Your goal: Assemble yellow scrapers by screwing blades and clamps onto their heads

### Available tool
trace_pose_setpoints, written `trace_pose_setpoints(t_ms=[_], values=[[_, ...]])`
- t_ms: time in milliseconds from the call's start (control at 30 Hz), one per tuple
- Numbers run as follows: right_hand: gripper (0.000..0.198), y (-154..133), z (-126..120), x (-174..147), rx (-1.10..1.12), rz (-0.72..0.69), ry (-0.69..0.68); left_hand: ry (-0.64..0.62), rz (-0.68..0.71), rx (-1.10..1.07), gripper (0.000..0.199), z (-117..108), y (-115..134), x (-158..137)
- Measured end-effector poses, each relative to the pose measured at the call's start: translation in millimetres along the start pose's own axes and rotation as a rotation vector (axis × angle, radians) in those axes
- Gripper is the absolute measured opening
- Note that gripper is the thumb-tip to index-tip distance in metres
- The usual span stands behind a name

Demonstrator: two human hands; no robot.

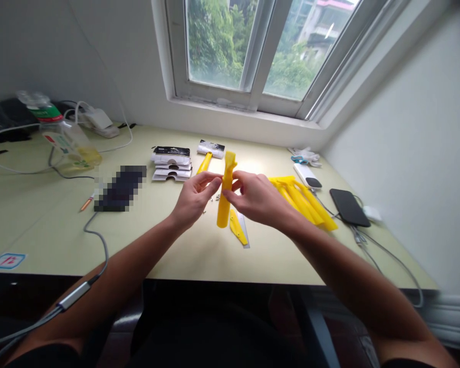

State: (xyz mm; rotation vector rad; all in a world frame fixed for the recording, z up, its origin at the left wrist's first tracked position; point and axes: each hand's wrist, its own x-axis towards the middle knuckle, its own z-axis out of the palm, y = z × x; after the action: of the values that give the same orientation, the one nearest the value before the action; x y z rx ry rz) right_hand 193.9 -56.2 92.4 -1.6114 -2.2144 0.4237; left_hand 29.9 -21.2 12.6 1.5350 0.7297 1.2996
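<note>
A yellow plastic handle [224, 207] stands nearly upright in the air over the table, between my two hands. My right hand [258, 194] grips it from the right with thumb and fingers. My left hand [195, 197] is closed at its left side, thumb and index fingertips pinched against it; whether a small part sits between them is hidden. Below, on the table, lies a yellow blade holder [237, 228] with a metal blade [246, 242] along its edge. Several tiny screws [211, 198] are scattered near my left fingers.
Several yellow handles [301, 202] lie at the right, beside a white power bank [307, 176] and a black phone [349, 207]. Stacked boxes [171, 163] and another yellow tool [204, 162] are behind my left hand. A bottle [67, 135] and cables stand far left.
</note>
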Motion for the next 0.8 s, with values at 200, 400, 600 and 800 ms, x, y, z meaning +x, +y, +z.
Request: trace_pose_setpoints(t_ms=[200,400,600,800], values=[[0.029,79,-61,-15,-0.412,0.224,-0.056,-0.359,0.117,0.890,0.019,-43,5,10],[0.027,179,-95,-24,-0.495,0.533,-0.283,-0.666,0.161,1.085,0.027,-46,-12,9],[0.026,211,-82,-18,-0.427,0.662,-0.390,-0.695,0.170,1.121,0.022,-42,-13,5],[0.032,230,-77,-18,-0.451,0.633,-0.348,-0.764,0.194,1.146,0.022,-37,-17,7]])
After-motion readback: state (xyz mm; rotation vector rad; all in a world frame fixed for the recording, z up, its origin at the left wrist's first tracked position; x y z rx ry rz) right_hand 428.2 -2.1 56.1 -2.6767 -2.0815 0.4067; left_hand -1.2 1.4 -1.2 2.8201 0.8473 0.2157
